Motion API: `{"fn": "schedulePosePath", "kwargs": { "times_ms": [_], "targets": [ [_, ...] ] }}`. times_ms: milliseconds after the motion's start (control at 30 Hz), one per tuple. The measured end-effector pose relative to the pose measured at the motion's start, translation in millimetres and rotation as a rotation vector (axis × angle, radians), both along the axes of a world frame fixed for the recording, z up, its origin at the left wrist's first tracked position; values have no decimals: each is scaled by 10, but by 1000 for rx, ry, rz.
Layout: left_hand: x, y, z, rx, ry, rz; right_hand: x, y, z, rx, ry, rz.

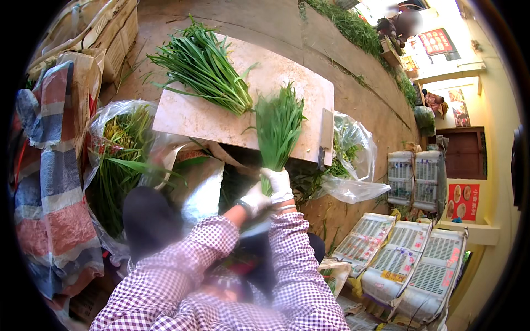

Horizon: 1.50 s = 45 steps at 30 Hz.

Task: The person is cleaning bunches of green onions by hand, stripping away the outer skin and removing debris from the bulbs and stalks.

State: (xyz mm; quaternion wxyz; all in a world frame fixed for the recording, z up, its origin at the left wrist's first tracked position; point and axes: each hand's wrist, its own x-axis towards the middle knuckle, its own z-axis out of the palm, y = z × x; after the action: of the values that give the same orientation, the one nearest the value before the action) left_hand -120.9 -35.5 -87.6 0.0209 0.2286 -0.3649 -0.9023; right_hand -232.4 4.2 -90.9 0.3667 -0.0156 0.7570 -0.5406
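Observation:
Both my hands wear white gloves and meet at the lower stem end of a bunch of green leafy vegetables (278,128), whose leaves point away from me over the board's near edge. My right hand (278,184) is closed around the stems. Beside and slightly below it, my left hand (254,200) is against the stem ends; its fingers are partly hidden. A larger bunch of long green stalks (207,68), bound with a band, lies on the pale board (178,118). At the board's right edge rests a cleaver (326,134) with a dark handle.
Clear plastic bags of greens stand left (120,157) and right (360,161) of the board. A striped woven sack (62,186) is at far left, below a plastic crate (118,53). Several stacked crates (434,265) stand at right. People are in the far background.

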Motion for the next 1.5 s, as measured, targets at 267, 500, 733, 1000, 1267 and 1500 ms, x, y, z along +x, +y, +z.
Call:
{"fn": "schedulePosePath", "kwargs": {
  "times_ms": [267,500,733,1000,1267,1500],
  "targets": [
    [113,-122,-334,276,50,-312,117,302,111,-147,-328,-4],
    [293,-127,-132,129,18,-346,377,459,339,-243,-293,24],
    [629,-158,199,34,-5,-286,556,596,687,-545,-213,37],
    [1252,76,617,-22,31,-126,1132,783,877,-685,-81,-182],
    [1666,98,867,75,47,-158,1445,1044,997,-713,-188,-217],
    [1955,7,790,86,-60,-132,1146,1445,1019,-325,238,-373]
  ]
}}
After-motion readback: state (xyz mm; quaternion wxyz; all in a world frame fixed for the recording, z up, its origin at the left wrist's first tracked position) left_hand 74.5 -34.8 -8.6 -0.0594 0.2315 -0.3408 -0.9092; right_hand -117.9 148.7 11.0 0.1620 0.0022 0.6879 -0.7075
